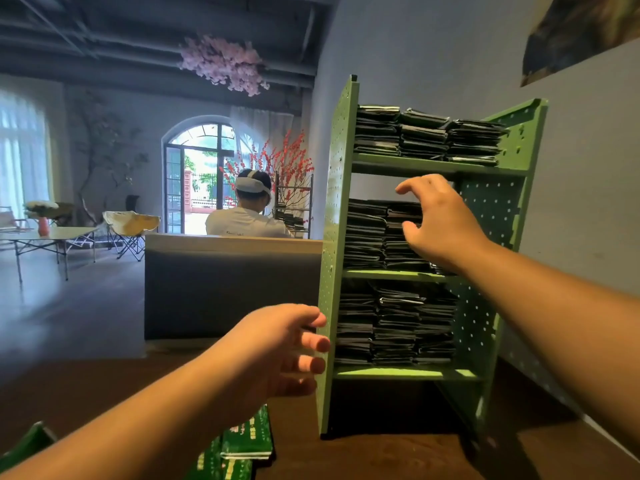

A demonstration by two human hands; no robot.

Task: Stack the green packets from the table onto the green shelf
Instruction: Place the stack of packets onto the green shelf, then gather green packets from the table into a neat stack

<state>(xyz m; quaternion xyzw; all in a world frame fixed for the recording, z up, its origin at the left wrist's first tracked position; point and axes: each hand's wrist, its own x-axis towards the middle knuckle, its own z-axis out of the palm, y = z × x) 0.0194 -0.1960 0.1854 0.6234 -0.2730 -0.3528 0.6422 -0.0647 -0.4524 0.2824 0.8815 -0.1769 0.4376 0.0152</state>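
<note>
Green shelf (433,166): perforated metal, three tiers, each loaded with flat, crinkled dark-edged stacks. Task judged mostly done. Green packets (247,441): glossy, printed, a few on the wooden tabletop (381,455), left of the shelf's foot. Right hand (440,220) at middle tier, fingers released; left hand (287,348) beside shelf's left panel, fingers loose, empty.

Packets (398,327) in shelf (337,237) on table (398,455)

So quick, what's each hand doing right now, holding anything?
Left hand: open, holds nothing, fingers near the green shelf side panel.
Right hand: open, fingers spread at the middle-tier packets, gripping nothing.
</note>
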